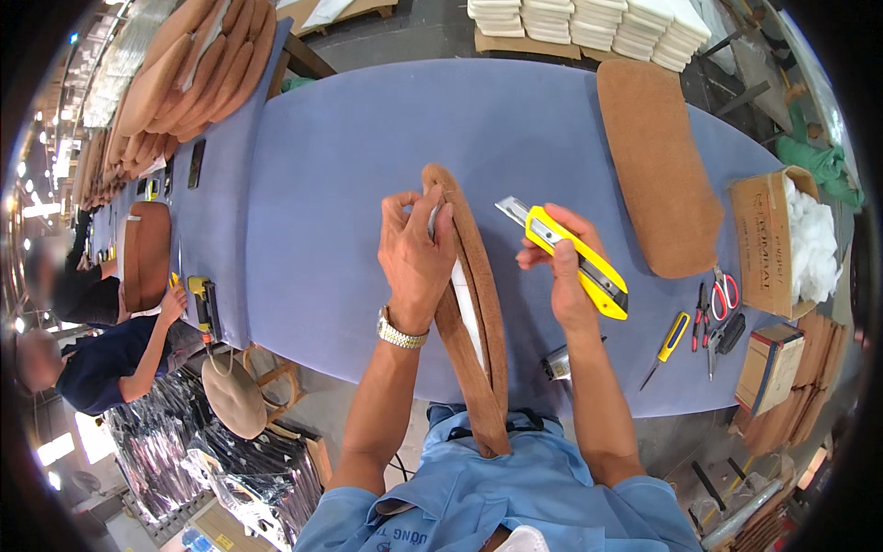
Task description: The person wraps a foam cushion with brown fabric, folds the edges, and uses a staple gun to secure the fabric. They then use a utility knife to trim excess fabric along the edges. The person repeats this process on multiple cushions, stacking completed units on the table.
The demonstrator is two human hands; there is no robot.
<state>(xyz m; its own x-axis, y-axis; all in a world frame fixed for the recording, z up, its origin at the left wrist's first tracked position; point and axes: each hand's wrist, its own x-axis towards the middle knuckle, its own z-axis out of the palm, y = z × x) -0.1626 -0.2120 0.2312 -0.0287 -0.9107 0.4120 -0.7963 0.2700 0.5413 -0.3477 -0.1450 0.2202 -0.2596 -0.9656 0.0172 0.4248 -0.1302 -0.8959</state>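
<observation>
A long brown fabric cushion (493, 342) stands on its narrow side in front of me, its near end against my shirt. Along it runs an open slit with white material (467, 308) showing inside. My left hand (411, 267) pinches the fabric at the slit's far end, fingers closed on it. To the right, my right hand (570, 293) grips a yellow utility knife (602, 281) with its blade out, pointing up and left. The blade is apart from the cushion.
On the blue table (349, 138), a flat brown cushion panel (658, 175) lies at right. Nearby are a yellow screwdriver (667, 348), red-handled scissors (725, 293), pliers (701, 317) and a carton of white stuffing (765, 244). Two people work at left beside a staple gun (200, 304) and stacked cushions (198, 69).
</observation>
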